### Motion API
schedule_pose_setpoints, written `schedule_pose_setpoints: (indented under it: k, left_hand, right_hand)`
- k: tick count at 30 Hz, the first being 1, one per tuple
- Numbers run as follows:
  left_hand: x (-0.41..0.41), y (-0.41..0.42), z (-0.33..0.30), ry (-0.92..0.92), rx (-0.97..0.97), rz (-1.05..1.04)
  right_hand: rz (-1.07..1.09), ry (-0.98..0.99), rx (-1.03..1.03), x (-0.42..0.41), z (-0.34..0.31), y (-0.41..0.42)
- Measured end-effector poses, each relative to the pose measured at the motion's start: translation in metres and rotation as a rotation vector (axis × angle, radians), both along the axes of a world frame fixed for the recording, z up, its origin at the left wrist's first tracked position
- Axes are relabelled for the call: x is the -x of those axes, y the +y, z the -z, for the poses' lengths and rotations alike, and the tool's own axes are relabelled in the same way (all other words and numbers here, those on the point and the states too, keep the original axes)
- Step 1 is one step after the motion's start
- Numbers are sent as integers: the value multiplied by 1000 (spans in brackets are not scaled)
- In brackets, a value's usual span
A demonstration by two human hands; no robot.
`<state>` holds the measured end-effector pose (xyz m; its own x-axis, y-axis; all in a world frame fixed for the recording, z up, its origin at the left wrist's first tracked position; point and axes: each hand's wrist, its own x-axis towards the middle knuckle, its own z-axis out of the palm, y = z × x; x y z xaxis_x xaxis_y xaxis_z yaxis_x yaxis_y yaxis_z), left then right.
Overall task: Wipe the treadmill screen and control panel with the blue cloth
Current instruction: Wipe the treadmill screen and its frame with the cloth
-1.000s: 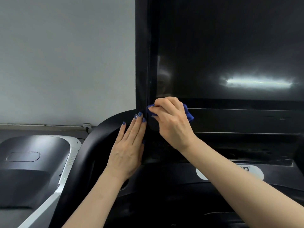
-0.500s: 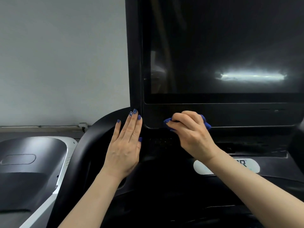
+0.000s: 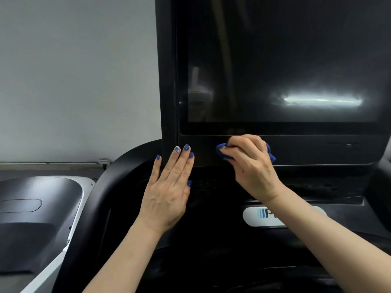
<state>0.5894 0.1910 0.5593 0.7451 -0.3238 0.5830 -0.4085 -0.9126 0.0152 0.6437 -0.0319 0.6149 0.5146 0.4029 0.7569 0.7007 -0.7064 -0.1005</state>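
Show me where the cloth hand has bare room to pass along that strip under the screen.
Free: the bezel strip to the right of the right hand, bordered by the screen above and the dark tray below. Crowded: leftward, only a short gap separates the blue cloth from the left hand, which lies flat against the frame corner.
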Motion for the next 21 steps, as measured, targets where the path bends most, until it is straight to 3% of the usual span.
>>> schedule_pose_setpoints:
  k: [6, 10, 21]
  left_hand:
    - [-2, -3, 5, 5, 33, -3]
    - [-1, -3, 2, 1, 5, -14]
    - [-2, -22, 0, -10, -72, 46]
  right_hand:
    - [59, 5, -44, -9, -9, 20]
    - [-66, 28, 93, -1, 6, -25]
    - [-55, 27, 99, 5, 4, -62]
